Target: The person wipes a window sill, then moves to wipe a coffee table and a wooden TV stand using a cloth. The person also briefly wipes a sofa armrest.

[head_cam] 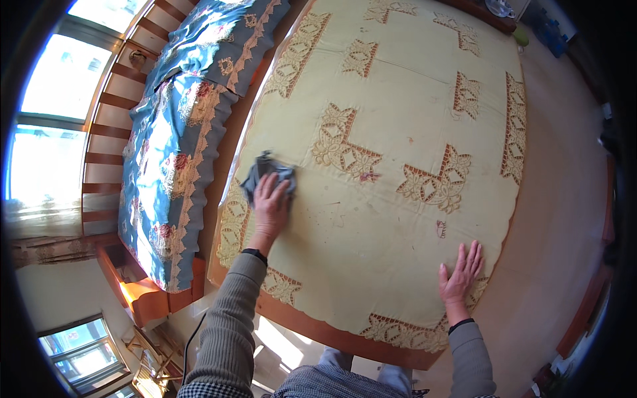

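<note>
Under my left hand [271,204] is a crumpled dark grey cloth [266,166], pressed onto a pale yellow tablecloth [358,253] near its left side. The fingers lie over the cloth, which looks slightly blurred. My right hand [460,278] rests flat on the tablecloth near the right edge, fingers spread, holding nothing. Cutwork embroidery patterns the tablecloth, and small dark marks and a reddish stain [369,177] show on it. Beneath it, the wooden table [318,318] shows along the near edge.
Left of the table, a long wooden bench carries a blue floral cover [174,199] with lace trim, below bright windows [54,79]. A glass dish [500,8] stands at the far right end. Blue bottles [553,37] stand beyond. A folding wooden chair [152,355] is at lower left.
</note>
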Demonstrator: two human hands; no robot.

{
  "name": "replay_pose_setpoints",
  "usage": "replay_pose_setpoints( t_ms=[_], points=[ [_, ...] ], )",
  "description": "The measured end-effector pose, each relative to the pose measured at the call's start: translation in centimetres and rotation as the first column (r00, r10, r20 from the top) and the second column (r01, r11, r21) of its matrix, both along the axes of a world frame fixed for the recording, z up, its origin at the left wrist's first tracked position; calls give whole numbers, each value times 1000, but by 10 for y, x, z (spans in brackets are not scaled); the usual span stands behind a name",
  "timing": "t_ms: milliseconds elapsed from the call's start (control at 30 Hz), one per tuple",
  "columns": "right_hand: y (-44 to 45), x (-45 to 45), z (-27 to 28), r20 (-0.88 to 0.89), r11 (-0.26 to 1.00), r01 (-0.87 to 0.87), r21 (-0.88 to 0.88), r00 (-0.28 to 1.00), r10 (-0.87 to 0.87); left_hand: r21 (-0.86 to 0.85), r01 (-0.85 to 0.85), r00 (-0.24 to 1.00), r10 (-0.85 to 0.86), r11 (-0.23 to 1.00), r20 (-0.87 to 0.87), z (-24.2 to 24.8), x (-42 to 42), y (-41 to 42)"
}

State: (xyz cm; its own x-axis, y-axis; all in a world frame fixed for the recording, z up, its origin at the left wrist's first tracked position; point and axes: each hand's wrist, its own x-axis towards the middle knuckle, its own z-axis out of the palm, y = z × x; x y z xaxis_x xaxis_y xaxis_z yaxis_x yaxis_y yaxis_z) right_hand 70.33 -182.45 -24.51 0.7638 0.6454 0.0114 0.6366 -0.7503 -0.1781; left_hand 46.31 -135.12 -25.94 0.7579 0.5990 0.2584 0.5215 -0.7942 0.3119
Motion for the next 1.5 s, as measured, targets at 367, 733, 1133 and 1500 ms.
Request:
replay_pose_setpoints(
  t_ms=[367,733,1133,1500],
  points=[
    [-1,1,3,-61,1000,10,-9,998,-11,-101,-466,877,474,879,82,-33,201,29],
    [4,1,6,-12,999,-22,-32,1000,22,-13,459,881,-453,889,135,-15,232,-29],
    [5,1,3,61,999,-51,-14,997,52,7,-344,933,343,939,-110,-8,-162,4],
    [-2,1,-7,66,999,-30,-19,997,32,65,-816,566,817,574,-110,-31,-255,-98]
  ],
)
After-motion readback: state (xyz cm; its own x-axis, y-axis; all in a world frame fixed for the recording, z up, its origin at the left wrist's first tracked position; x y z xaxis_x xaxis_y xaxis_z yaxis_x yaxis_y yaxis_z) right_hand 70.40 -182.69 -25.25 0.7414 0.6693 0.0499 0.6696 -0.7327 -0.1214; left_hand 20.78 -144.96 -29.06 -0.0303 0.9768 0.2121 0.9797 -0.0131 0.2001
